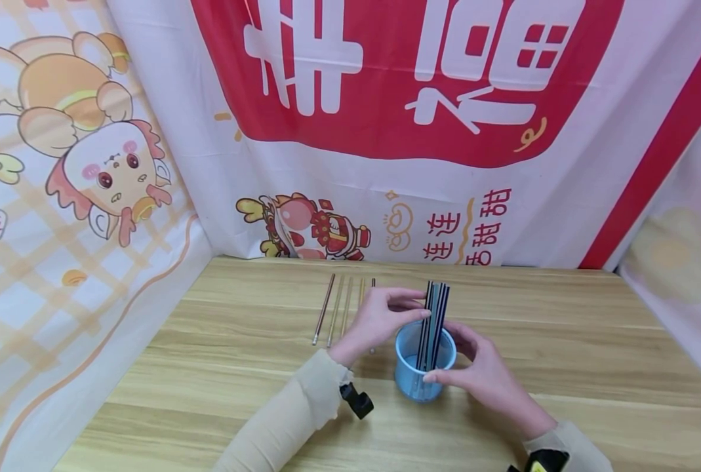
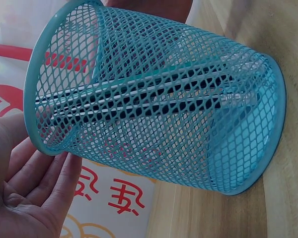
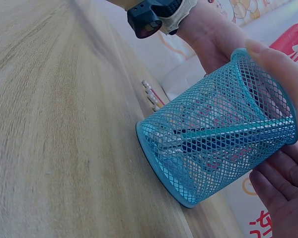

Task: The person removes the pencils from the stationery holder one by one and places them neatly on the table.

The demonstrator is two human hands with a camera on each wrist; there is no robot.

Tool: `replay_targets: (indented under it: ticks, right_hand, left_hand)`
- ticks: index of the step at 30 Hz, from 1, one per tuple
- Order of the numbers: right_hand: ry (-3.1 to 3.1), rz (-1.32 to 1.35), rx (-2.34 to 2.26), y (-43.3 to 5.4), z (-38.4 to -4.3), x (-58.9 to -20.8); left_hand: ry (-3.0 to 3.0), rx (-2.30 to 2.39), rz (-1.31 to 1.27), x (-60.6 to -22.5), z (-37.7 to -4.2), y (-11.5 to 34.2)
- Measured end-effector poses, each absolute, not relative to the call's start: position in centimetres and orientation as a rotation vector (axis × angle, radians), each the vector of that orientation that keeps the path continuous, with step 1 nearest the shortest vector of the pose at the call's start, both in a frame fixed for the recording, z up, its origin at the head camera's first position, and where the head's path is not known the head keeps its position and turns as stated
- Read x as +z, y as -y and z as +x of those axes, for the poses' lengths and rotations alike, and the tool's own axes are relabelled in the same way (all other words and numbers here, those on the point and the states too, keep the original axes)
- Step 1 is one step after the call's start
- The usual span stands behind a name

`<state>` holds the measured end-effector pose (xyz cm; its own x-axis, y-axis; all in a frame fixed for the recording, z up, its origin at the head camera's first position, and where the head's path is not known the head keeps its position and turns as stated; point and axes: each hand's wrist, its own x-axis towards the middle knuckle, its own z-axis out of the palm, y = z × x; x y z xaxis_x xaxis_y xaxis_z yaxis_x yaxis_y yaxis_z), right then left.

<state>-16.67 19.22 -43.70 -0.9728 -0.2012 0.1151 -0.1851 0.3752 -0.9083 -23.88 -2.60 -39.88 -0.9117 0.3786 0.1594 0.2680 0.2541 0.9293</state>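
A light blue mesh pencil cup (image 1: 410,385) stands upright on the wooden table. Inside it, a bundle of dark and blue-green pencils (image 1: 435,328) rises above the rim, their lower ends near the cup's floor in the left wrist view. With thumb and fingers at the upper part of this bundle, my left hand (image 1: 380,320) pinches the pencils from the left; the far fingertips are partly hidden. My right hand (image 1: 484,367) grips the cup from the right, its thumb at the near rim and its fingers round the far side.
Left of the cup, several pencils lie side by side, among them a reddish-brown pencil (image 1: 324,309); my left hand and wrist partly cover this row. Printed cloth (image 1: 374,203) hangs along the table's back edge, and another patterned cloth (image 1: 167,301) borders the left side.
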Motion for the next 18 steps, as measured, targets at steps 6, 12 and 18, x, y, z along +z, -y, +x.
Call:
replay_targets:
  ticks: [6,12,18]
  right_hand:
    - [-2.588,-0.355,-1.702,-19.19,-16.64,-43.58]
    - [-2.59,-0.349,-1.694,-19.2,-16.61,-43.55]
    - [-2.597,-0.357,-1.696,-19.21,-16.64,-43.57]
  left_hand:
    - [-2.405,1.75,0.607,-39.92,-23.82,2.63]
    - [-2.402,1.752,0.602,-40.12,-23.91,2.6]
    - [-2.394,1.769,0.593,-40.25,-23.91,2.5]
